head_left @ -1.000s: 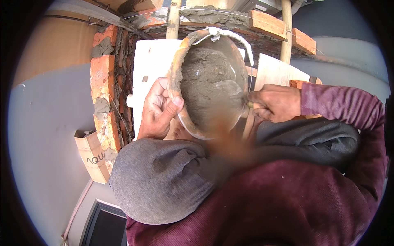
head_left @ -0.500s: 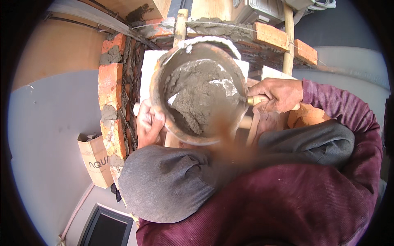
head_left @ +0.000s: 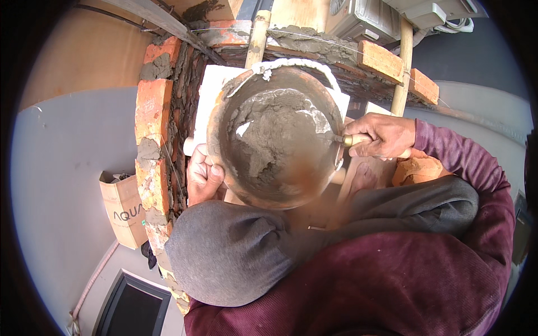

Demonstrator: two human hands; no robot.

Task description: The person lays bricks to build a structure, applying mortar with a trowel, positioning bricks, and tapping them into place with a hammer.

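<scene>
A round bucket (head_left: pixel 217 134) holding wet grey mortar (head_left: pixel 274 131) stands in front of me, above my knees. My left hand (head_left: pixel 204 176) grips its rim at the near left, thumb over the edge. In my right hand (head_left: pixel 382 136) is a trowel (head_left: pixel 354 139), held by its light wooden handle at the bucket's right rim. The trowel's blade reaches into the mortar and is mostly covered by it. A white rope-like handle (head_left: pixel 302 63) lies along the bucket's far rim. A blurred brown patch hides part of the near right rim.
Brick walls with mortar joints run along the left (head_left: pixel 152 106) and the far side (head_left: pixel 381 59). Bamboo poles (head_left: pixel 401 73) rise beyond the bucket. A string line crosses the far wall. Loose bricks (head_left: pixel 417 171) lie right of the bucket; a cardboard box (head_left: pixel 122 210) stands beyond the left wall.
The view has shifted a little, so the bucket appears slightly lower and to the right. The trowel stays at the right rim, and both hands keep their grips.
</scene>
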